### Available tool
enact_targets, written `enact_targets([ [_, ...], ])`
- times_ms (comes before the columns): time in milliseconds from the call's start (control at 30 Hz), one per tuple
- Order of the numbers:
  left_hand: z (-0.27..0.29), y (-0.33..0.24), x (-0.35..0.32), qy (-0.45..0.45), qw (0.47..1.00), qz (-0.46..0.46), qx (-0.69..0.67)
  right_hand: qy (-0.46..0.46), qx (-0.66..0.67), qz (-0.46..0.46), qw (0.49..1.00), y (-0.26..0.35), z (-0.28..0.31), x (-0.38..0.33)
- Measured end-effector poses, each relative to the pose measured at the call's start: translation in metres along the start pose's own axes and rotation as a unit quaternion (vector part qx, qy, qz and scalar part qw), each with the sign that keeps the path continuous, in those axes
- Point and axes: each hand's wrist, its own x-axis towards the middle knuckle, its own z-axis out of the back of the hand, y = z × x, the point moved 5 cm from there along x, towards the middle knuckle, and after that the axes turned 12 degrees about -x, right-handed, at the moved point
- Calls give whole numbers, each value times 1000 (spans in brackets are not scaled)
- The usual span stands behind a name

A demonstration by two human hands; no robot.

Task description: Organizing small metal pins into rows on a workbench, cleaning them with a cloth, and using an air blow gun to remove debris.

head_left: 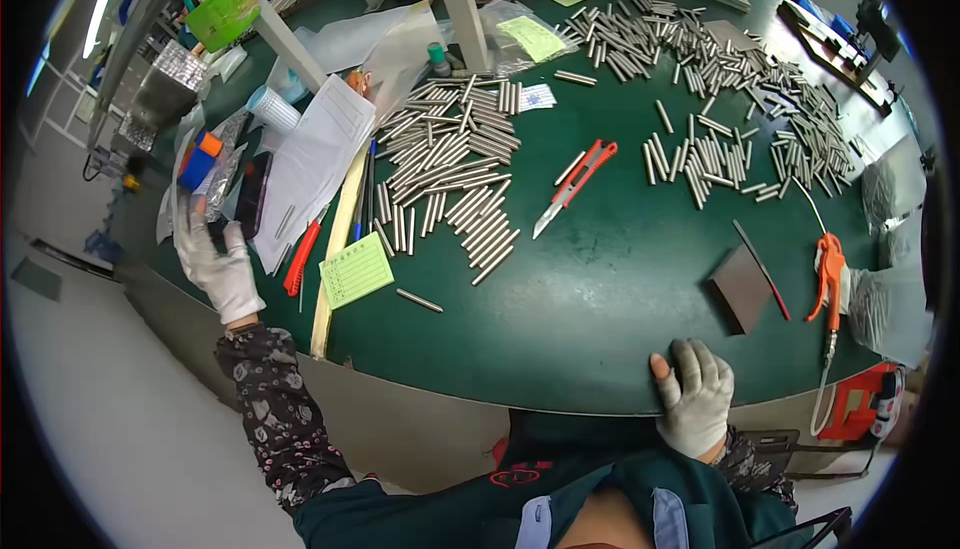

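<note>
**Left hand (pixel 218 267) by a blue-orange thing (pixel 198 168), right hand (pixel 692 396) at the near edge of the table (pixel 590 299)**

Both hands wear white gloves. The left hand is at the far left of the table, with its arm stretched out. Its grip is spread, and the thumb stands away from the fingers. The blue-orange thing is just past its fingertips, beside some shiny wrap (pixel 229 157). I cannot tell if the fingers touch either one. A dark phone (pixel 254 192) lies just right of the thumb, by white papers (pixel 325 134). A pale cup (pixel 272 109) lies tipped at the far end of the papers.

The right hand rests on the near edge. Its fingers lie side by side, its thumb sticks out to the left, and I see nothing in its grip. The brown block (pixel 738 287) is the closest thing to it, a bit farther away and to the right. A thin red stick (pixel 772 284) with a dark end leans along the block. An orange air gun (pixel 828 269) lies right of them.

Lots of metal rods lie in a big left pile (pixel 487 239) and a messy right pile (pixel 825 139). A red knife (pixel 580 186) with its blade out is between the piles. A red tool (pixel 302 259) lies near the left hand, and a green card (pixel 357 271) lies on a wood strip (pixel 322 321). One loose rod (pixel 419 301) is right of the card.
</note>
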Motion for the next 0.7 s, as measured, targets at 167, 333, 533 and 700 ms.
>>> enact_targets([
  [167, 0, -177, 3, 175, 967, -90, -159, 78, 43, 13, 996, -16, 21, 6],
  [333, 3, -270, -7, 234, 923, -164, -256, 4, 198, 10, 980, -53, 45, 18],
  [533, 8, -355, 6, 241, 889, -207, -331, 37, 49, -155, 986, -119, 18, 25],
  [700, 3, -401, 2, 218, 862, -224, -399, 28, 114, -163, 980, -131, 17, 23],
])
